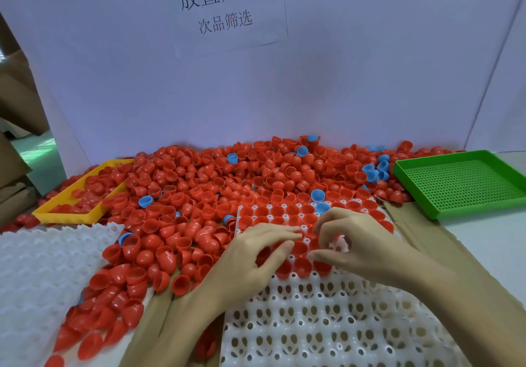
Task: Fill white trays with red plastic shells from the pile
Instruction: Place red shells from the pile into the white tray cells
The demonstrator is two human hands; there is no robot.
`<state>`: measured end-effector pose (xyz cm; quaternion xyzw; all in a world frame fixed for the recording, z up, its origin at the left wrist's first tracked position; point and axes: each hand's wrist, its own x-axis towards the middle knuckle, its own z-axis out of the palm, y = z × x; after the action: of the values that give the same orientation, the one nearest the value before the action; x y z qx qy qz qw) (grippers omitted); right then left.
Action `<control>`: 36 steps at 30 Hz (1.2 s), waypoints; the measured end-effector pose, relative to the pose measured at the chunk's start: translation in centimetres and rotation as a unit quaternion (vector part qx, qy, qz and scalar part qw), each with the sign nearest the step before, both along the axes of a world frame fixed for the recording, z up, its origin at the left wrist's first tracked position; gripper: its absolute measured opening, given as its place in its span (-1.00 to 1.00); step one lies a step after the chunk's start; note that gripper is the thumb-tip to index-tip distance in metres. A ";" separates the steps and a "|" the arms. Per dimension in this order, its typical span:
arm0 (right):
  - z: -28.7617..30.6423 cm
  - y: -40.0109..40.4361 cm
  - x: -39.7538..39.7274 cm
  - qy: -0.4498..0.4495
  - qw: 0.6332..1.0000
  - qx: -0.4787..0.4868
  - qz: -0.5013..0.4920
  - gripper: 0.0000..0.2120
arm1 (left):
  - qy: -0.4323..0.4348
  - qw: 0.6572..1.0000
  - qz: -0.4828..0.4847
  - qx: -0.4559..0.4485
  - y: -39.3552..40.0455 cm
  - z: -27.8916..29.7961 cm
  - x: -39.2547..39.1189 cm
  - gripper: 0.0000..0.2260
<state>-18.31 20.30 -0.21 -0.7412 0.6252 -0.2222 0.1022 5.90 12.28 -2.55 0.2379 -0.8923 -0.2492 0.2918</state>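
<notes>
A white tray [327, 324] with round pockets lies in front of me; its far rows hold red shells [287, 211], its near rows show bare pockets. A big pile of red shells [199, 184] spreads behind and to the left of it. My left hand [256, 255] rests over the tray's filled rows, fingers loosely curled over red shells; whether it holds one I cannot tell. My right hand [353, 241] hovers beside it over the same rows, fingers curled, thumb and forefinger tips close to a red shell.
Blue shells [318, 195] are mixed into the pile. A yellow tray [57, 210] with red shells sits at the back left, a green perforated tray [466, 184] at the right. Another white tray [42, 267] lies at the left. A white board stands behind.
</notes>
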 end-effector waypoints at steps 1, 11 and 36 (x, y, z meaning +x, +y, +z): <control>0.0 0.0 0.1 -0.012 1.000 -0.010 -0.006 -0.70 | -0.016 1.000 0.012 -0.001 -0.1 0.1 -0.2 -0.65; -1.1 -0.3 0.4 0.062 0.998 0.017 -0.015 -0.44 | -0.184 0.969 0.019 -0.164 -2.5 2.1 -3.6 -0.50; -1.5 -0.6 -0.1 0.047 0.999 0.002 -0.014 -0.51 | -0.098 0.984 0.041 -0.142 -10.1 3.0 -8.8 -0.76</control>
<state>-18.45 19.68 -1.68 -0.7419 0.6398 -0.1875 0.0710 -2.93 2.21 0.43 0.2542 -0.9322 -0.0835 0.2439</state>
